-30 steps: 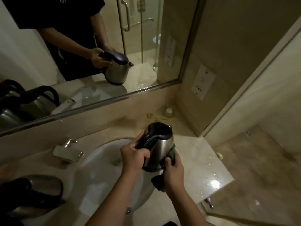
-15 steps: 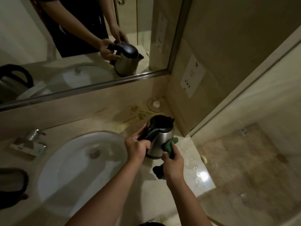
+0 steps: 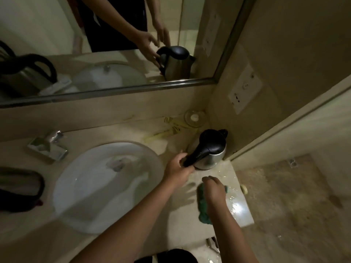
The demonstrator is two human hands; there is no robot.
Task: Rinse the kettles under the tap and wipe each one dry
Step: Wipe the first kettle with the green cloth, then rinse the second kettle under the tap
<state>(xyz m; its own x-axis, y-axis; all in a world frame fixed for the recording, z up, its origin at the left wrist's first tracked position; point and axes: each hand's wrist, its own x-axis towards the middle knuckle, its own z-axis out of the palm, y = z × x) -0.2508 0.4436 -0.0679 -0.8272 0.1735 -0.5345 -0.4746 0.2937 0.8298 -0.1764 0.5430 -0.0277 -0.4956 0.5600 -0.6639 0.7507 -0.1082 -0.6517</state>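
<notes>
A: What is shown in the head view?

B: A steel kettle (image 3: 210, 149) with a black lid and handle is seen standing upright on the marble counter (image 3: 190, 221), in the far right corner, just beside the wall. Its handle is gripped by the left hand (image 3: 177, 170), with the fingers curled round the lower end.

A: And the other hand?

B: The right hand (image 3: 214, 190) is held over a green cloth (image 3: 202, 205) that lies on the counter near the front edge. The fingers are bent downward onto the cloth; whether it is pinched or only pressed cannot be told.

A: What else is laid out there?

B: A white basin (image 3: 106, 186) is set into the counter to the left of the kettle, and a chrome tap (image 3: 47, 147) is mounted behind it. Part of a second kettle (image 3: 20, 188), dark and blurred, is cut off at the left edge. A small glass dish (image 3: 194, 118) is placed in the corner behind the held kettle. Wet shine is visible on the counter to the right of the cloth. In the mirror (image 3: 114, 44) above, the kettle and both hands are reflected. A socket plate (image 3: 245, 88) is fixed to the side wall.
</notes>
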